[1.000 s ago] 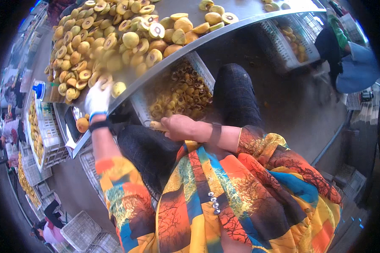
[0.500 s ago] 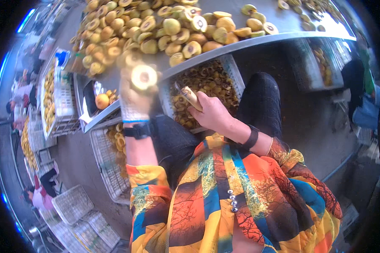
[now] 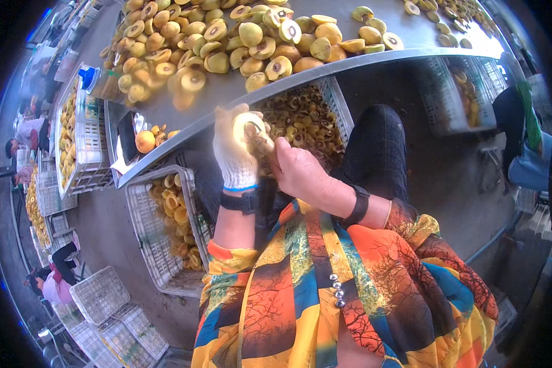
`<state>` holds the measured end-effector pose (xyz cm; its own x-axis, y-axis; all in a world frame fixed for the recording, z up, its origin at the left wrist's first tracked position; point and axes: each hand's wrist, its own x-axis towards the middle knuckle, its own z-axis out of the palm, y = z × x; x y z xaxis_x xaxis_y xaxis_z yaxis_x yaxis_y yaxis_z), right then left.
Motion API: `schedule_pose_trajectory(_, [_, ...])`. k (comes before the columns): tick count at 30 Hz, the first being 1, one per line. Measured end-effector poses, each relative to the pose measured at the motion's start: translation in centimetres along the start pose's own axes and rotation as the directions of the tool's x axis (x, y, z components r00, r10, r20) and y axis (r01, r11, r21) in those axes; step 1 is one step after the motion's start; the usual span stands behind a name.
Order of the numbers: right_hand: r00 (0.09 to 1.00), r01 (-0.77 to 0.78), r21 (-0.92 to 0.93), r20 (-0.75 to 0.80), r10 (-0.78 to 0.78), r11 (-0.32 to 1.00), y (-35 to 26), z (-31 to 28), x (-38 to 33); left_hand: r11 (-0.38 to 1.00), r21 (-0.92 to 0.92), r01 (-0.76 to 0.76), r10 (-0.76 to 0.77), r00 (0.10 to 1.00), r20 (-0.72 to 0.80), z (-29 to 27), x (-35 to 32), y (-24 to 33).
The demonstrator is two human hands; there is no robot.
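My left hand [image 3: 232, 153], in a white knitted glove, grips a yellow peach half [image 3: 243, 121] with its cut face up. My bare right hand [image 3: 310, 175] is closed on a pitting tool [image 3: 262, 143] with a pale wooden handle. Its working end meets the cut face, partly hidden by the fingers and blurred. Both hands are just off the near edge of a metal table [image 3: 362, 60]. A large heap of halved peaches [image 3: 208, 46] lies on that table, many showing brown pits.
Below my hands, a crate [image 3: 343, 113] holds brownish pits and scraps. Left of my legs, another white crate [image 3: 146, 236] holds hollowed peach halves. A blue-capped bottle [image 3: 91, 80] and a small tray with an orange fruit [image 3: 145, 141] are at the left. Other people work farther left and right.
My left hand has come right and nearer me with the peach half. The tool in my right hand now meets the fruit. Some halves at the heap's near edge are blurred by motion.
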<state>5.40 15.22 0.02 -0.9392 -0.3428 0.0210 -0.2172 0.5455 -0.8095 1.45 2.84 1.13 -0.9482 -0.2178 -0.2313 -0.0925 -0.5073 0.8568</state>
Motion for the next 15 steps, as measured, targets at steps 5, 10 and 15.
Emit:
schedule_pose_trajectory(5, [0.984,0.031,-0.010,0.176,-0.028,0.999,0.3,-0.7,-0.3,0.967,0.188,0.171,-0.198,0.971,0.136,-1.6,0.8,1.3])
schedule_pose_trajectory(10, [0.963,-0.014,0.073,0.268,-0.006,0.997,0.8,-0.6,-0.1,0.930,0.252,0.268,-0.335,0.900,0.277,-3.3,1.9,1.7])
schedule_pose_trajectory(15, [0.964,-0.206,0.207,0.213,0.162,0.956,-1.1,0.6,-0.5,0.929,0.314,-0.198,0.182,0.980,0.079,-3.2,0.0,-1.2])
